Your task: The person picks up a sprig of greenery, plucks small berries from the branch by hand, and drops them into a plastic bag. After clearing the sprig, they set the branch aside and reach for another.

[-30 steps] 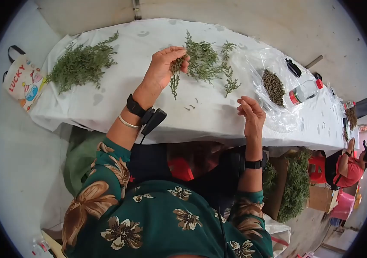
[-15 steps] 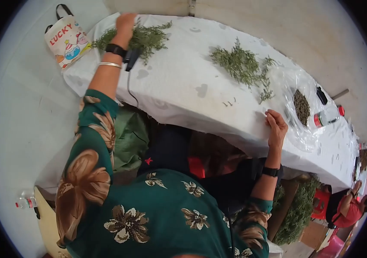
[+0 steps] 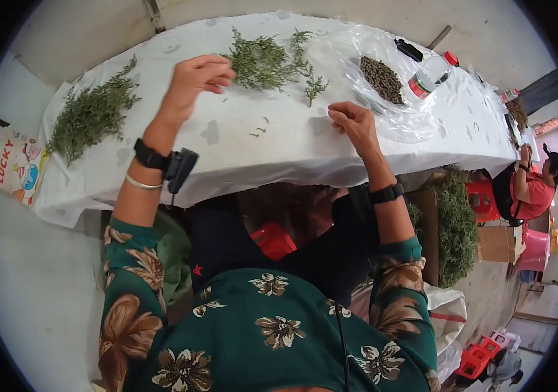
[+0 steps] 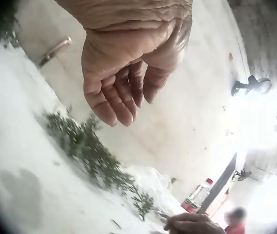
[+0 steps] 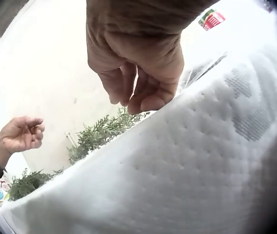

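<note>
From the head view the left hand (image 3: 194, 77) hangs over the table (image 3: 239, 157), fingers loosely curled, just beside the pile of green sprigs (image 3: 262, 62) near the far edge. The left wrist view shows what that one cannot — the palm holds nothing. The right hand (image 3: 351, 121) sits at the near edge, fingers curled together; the right wrist view shows nothing pinched between them.
</note>
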A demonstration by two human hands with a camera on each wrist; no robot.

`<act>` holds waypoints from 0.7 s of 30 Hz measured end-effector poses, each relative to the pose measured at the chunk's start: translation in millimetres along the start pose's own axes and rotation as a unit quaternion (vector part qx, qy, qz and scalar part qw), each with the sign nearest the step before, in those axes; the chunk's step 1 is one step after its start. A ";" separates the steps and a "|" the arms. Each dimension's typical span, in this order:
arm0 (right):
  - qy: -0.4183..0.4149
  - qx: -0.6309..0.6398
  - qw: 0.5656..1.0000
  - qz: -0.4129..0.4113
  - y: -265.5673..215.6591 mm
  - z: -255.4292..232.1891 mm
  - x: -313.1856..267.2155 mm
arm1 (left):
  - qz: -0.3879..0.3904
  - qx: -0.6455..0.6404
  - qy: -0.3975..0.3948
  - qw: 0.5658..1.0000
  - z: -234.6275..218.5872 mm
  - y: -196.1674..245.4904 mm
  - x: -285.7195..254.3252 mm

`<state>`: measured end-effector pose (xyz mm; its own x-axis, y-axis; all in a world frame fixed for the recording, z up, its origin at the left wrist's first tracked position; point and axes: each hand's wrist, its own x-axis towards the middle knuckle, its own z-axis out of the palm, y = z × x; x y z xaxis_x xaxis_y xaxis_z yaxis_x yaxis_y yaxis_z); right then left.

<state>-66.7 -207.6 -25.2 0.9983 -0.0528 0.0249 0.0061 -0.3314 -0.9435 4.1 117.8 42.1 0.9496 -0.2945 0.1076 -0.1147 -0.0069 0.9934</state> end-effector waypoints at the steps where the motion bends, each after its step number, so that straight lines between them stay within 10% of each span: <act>1: 0.002 -0.003 1.000 0.002 0.7 2.3 6.4 | -0.010 -0.011 -0.028 0.999 17.9 -1.4 5.0; 6: 0.217 -0.270 0.927 -0.144 16.6 29.6 65.3 | -0.042 -0.063 -0.055 0.996 86.9 -24.7 36.7; 11: 0.089 -0.302 0.947 -0.070 -0.5 33.5 81.0 | -0.074 -0.032 -0.025 0.996 104.4 -56.9 59.8; 21: 0.022 0.214 0.976 0.028 -18.8 -13.1 19.8 | -0.054 -0.090 -0.066 0.992 132.9 -38.5 59.5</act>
<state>-47.8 -214.7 -2.7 0.9944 -0.1023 -0.0260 -0.0162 0.0960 -0.9952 26.2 -26.4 4.9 0.9055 -0.4244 0.0053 0.0515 0.1223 0.9912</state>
